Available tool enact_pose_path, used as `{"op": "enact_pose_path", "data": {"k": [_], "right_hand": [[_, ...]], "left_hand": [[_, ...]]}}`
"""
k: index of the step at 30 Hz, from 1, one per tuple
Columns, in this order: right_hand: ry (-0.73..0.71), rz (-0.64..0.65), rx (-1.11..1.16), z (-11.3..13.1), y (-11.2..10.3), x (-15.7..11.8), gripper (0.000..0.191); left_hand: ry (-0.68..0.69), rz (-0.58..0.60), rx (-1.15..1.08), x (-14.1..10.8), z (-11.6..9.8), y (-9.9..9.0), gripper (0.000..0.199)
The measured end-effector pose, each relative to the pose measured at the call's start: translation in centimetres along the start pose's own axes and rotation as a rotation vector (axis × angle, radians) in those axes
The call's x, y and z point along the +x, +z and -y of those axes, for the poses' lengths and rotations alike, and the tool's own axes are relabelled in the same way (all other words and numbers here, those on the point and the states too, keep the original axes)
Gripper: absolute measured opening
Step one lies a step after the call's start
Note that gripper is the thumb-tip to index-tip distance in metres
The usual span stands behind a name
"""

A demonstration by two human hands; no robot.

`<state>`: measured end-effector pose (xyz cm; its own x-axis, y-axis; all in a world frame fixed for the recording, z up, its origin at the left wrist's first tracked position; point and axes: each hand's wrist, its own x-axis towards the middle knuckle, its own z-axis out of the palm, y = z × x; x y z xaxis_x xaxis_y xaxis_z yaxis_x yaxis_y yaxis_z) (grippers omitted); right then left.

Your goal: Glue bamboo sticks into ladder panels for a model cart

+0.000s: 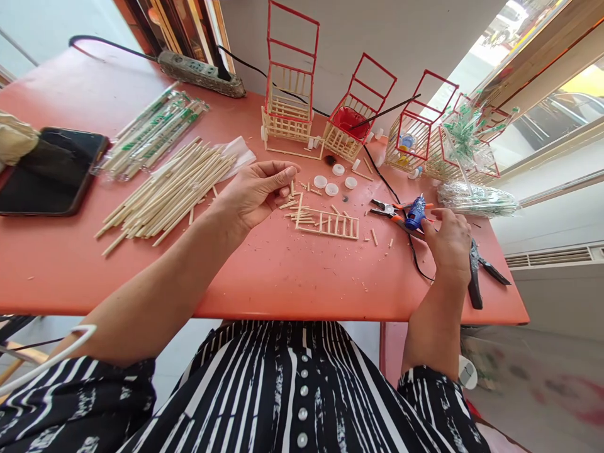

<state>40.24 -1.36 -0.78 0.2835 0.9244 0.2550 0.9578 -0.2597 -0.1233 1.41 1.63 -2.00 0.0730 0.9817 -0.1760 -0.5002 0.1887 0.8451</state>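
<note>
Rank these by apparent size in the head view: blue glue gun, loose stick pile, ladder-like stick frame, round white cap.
1. Loose stick pile
2. Ladder-like stick frame
3. Blue glue gun, partly hidden by the right hand
4. Round white cap

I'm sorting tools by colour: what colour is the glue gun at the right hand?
The glue gun is blue, showing best in the head view.

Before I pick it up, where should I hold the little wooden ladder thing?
Probably across both long rails near the right end, coming gently from above and the near side. The ladder frame lies flat with thin rungs between the rails, so squeezing lightly beside a rung seems steadiest. Loose sticks crowd its left end.
</note>
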Motion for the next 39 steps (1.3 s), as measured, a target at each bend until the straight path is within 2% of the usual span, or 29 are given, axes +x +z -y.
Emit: {"op": "enact_pose_path", "data": {"k": [3, 8, 14, 18, 23, 26, 29, 31, 33, 35, 37, 39], "right_hand": [[0.053, 0.097, -0.101, 0.0, -0.2, 0.0, 0.032], [0.065, 0.145, -0.107, -0.1, -0.9, -0.4, 0.029], [0.068, 0.212, -0.066, -0.4, -0.5, -0.5, 0.041], [0.054, 0.154, 0.018, -0.2, 0.3, -0.6, 0.052], [0.082, 0.102, 0.075, -0.6, 1.2, -0.4, 0.059], [0.118, 0.026, 0.100, -0.9, 1.2, 0.0, 0.051], [0.164, -0.117, 0.155, -0.7, 0.6, 0.3, 0.034], [0.176, -0.208, 0.208, -0.3, 0.0, 0.3, 0.034], [0.156, -0.244, 0.310, 0.5, -0.4, 0.1, 0.040], [0.095, -0.217, 0.564, 1.7, -0.4, -0.4, 0.043], [0.002, -0.137, 0.913, 3.3, -0.3, -1.1, 0.040], [-0.093, -0.003, 1.109, 5.0, -0.1, -2.1, 0.038]], "left_hand": [[-0.062, 0.038, -0.041, -0.1, -0.1, -0.1, 0.023], [-0.078, 0.073, -0.013, -0.5, -0.1, -0.1, 0.027], [-0.082, 0.075, 0.047, -0.4, 0.1, 0.2, 0.029], [-0.098, 0.014, 0.027, -0.1, 0.4, 0.4, 0.034], [-0.081, 0.004, -0.001, -0.6, 0.7, 0.6, 0.025], [-0.049, 0.042, 0.027, -0.8, 0.7, 0.4, 0.023], [-0.019, 0.055, 0.054, -0.7, 0.8, 0.1, 0.021], [-0.009, 0.058, 0.069, -0.5, 0.9, -0.1, 0.020], [0.005, 0.062, 0.081, -0.4, 1.0, -0.1, 0.021], [0.025, 0.059, 0.095, -0.4, 1.1, 0.1, 0.023], [0.048, 0.056, 0.121, -0.6, 1.3, 0.4, 0.025], [0.072, 0.057, 0.160, -0.8, 1.5, 0.9, 0.025]]}}
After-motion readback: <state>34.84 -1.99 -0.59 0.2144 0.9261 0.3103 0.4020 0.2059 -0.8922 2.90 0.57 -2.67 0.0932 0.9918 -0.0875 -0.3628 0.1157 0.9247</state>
